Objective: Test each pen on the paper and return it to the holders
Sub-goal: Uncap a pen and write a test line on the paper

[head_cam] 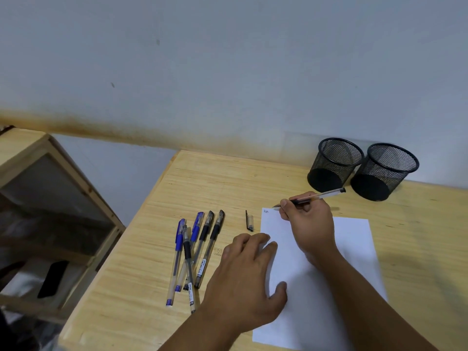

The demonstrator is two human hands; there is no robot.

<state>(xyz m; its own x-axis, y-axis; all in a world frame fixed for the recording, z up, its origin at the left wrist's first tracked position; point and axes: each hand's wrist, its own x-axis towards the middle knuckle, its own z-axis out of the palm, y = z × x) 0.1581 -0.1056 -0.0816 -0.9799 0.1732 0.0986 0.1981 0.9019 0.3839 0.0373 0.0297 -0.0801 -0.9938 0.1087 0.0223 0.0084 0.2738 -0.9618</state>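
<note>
A white sheet of paper (354, 249) lies on the wooden desk with a small scribble near its far left corner. My right hand (310, 221) grips an uncapped black pen (321, 196), its tip just above that corner. The pen's cap (249, 221) lies left of the paper. My left hand (248, 282) rests flat, fingers apart, on the paper's left edge. Several capped pens (195, 252), blue and black, lie in a loose bunch left of my left hand. Two black mesh holders (335, 163) (386, 171) stand side by side at the back, nothing visible in them.
The desk (157, 249) ends at its left edge close to the pens. A wooden cabinet with a glass panel (50, 203) stands lower at the left. A pale wall runs right behind the holders.
</note>
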